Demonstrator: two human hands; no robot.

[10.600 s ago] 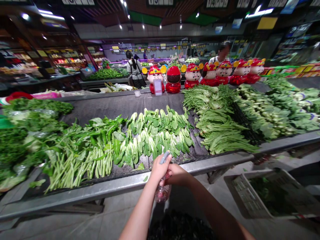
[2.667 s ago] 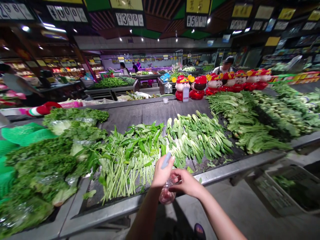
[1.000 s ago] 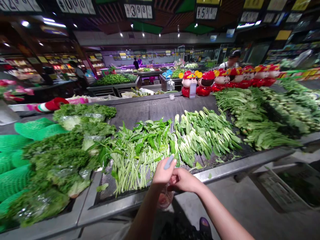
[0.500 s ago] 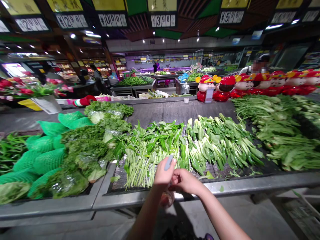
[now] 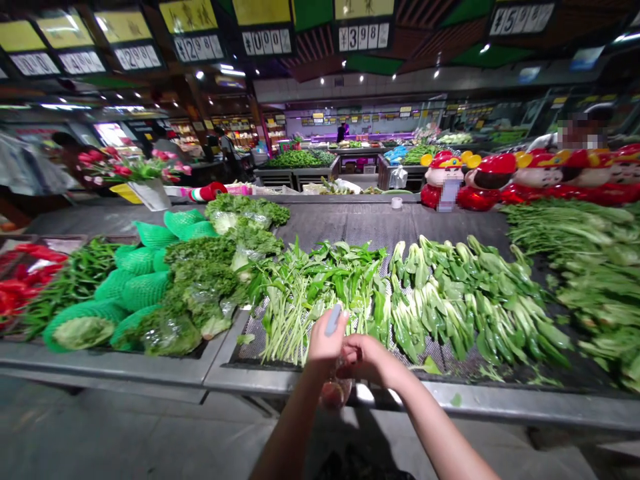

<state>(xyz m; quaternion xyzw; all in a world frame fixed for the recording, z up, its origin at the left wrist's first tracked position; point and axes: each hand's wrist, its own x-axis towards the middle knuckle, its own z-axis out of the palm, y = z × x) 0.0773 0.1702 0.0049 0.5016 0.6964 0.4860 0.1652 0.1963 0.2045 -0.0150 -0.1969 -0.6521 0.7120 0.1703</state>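
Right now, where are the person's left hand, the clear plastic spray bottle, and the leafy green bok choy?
Left hand (image 5: 324,348): head view, back of the hand.
Clear plastic spray bottle (image 5: 334,393): head view, lower body below the hands.
Leafy green bok choy (image 5: 453,293): head view, leaves mid-pile.

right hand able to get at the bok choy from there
Probably yes: the right hand sits just above the steel rim of the stall, and the bok choy lies just beyond on the mesh, nothing in between.

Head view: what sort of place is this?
Likely a market's produce section: bok choy lies on a metal display table, with price signs hanging overhead.
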